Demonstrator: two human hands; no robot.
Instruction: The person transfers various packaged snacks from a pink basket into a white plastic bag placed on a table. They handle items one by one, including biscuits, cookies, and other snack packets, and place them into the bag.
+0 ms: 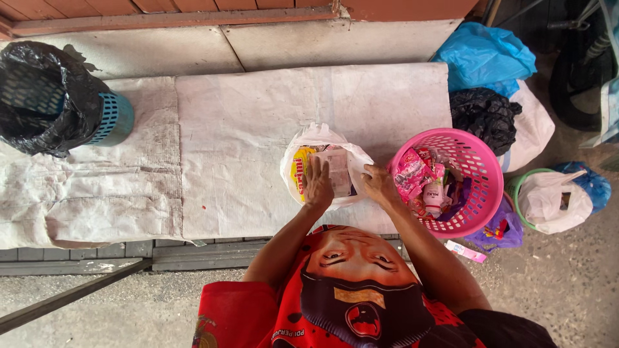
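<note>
Sorting looks only partly done, we judge. Our left hand (pixel 318 185) lies spread flat on the packets inside the white plastic bag (pixel 320 136); our right hand (pixel 379 185) pinches the bag's edge. Pink basket (pixel 485 169) beside it already holds several wrappers.

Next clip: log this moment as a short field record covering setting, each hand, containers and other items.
setting: white woven sheet spread over a low platform, seen from above
left hand: left hand flat on the wrappers inside the white plastic bag
right hand: right hand at the bag's right edge, fingers curled on the plastic
containers: pink basket of packets to the right; teal basket lined with a black bag at far left
other: blue bag, black bag, more bags on the ground at right
</note>
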